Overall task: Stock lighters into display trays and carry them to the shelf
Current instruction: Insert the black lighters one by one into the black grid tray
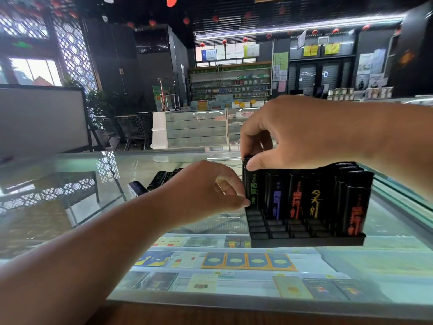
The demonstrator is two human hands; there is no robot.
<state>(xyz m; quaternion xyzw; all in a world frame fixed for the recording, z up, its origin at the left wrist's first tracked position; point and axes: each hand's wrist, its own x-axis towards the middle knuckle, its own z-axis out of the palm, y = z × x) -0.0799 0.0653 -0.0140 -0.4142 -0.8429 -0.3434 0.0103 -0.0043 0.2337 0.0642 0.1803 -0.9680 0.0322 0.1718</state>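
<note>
Now seating lighter (254, 192) at 9 o'clock edge of tray (304, 241): right hand (293, 134) pinches cap, left hand (206, 191) pinches body. Keep upright, press straight down.

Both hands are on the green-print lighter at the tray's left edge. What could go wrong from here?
The green-print lighter, pinched by the right hand and left hand, could miss its tray slot and topple onto the glass counter. The left forearm hangs near loose lighters and might sweep them off.
</note>
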